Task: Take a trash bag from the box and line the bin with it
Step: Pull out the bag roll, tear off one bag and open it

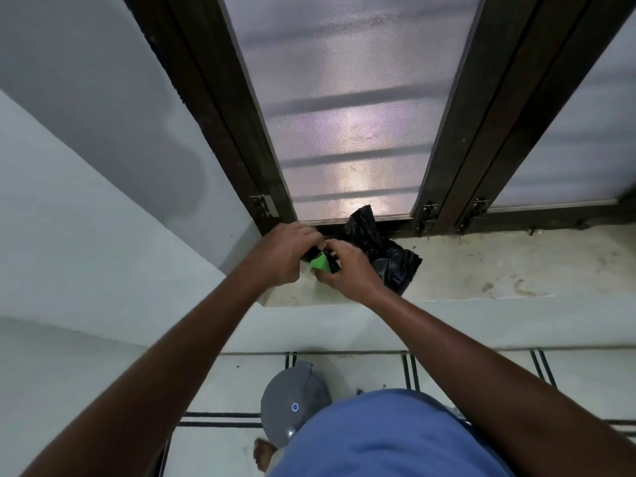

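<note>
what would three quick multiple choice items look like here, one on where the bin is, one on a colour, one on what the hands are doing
1. Where is the grey bin?
A. on the sill
B. on the floor below the sill
C. in the left hand

2. What colour is the loose bag on the window sill?
A. black
B. white
C. blue

3. What are the hands doing?
A. hanging idle
B. both gripping the green-wrapped roll
C. opening the window

Answers: 1 B, it stands on the tiles near the person's body. 2 A, the crumpled plastic is black. 3 B, the left hand and right hand close round the roll.

black trash bag (392, 256), green label (319, 261) perhaps, grey bin (292, 401)
</note>
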{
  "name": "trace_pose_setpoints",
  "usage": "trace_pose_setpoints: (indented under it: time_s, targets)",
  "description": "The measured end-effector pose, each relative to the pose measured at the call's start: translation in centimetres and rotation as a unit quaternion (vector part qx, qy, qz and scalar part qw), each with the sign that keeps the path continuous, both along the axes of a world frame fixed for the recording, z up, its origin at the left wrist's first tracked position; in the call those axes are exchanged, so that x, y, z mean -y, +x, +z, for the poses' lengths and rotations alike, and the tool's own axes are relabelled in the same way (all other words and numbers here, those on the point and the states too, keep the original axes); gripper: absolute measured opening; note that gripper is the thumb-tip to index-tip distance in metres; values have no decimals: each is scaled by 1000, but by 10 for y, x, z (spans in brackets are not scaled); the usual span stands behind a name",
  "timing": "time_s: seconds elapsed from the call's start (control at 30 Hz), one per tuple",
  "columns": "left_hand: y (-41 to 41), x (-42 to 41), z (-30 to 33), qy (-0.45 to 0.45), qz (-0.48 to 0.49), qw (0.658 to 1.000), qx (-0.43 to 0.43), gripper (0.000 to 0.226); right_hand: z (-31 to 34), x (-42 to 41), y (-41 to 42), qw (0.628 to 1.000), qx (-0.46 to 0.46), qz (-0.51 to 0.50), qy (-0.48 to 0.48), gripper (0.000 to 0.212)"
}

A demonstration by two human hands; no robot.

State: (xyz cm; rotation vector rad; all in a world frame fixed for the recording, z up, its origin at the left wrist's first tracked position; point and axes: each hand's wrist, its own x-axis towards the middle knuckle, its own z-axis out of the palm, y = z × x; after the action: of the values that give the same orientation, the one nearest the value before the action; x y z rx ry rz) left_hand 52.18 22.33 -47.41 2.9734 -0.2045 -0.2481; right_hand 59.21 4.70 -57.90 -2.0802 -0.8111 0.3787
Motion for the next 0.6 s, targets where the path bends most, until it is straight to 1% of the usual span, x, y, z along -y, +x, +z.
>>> trace_pose_setpoints:
  time_s: [0.07,0.1,0.13,0.17,0.2,0.23,0.3,0.37,0.47,0.53,0.6]
  targets:
    - [-3,-5,-1,-144,62,987,39,55,0,0,0,1000,-2,-4,10,56]
    - [-4,-6,0,-179,108,976,64,49,0,1,-1,1000,-4,-7,12,57]
    - [-4,-5,2,-179,157,967,86,42,0,1,-1,1000,-5,-10,12,58]
    - [-3,-4,3,-157,197,963,96,34,0,0,-2,1000,-6,-13,12,58]
    - [-1,-3,2,-135,223,961,94,29,-1,0,-2,1000,-6,-16,12,59]
    - [-1,-2,1,-125,237,959,89,29,-2,0,-2,1000,-5,-18,10,59]
    - [1,-3,-5,-143,230,959,84,27,-3,-1,-4,1000,-5,-21,7,59]
    - [4,-6,-11,-138,181,972,60,21,-5,-1,-5,1000,-9,-24,7,62]
    - [7,-7,-16,-95,102,990,-5,39,-9,-3,-5,1000,-5,-26,-1,59]
    - [5,-4,-18,-115,102,988,-1,46,-11,-3,-4,1000,0,-30,-3,54]
    - [3,-1,-18,-155,146,976,39,40,-12,-2,-3,999,3,-32,0,49]
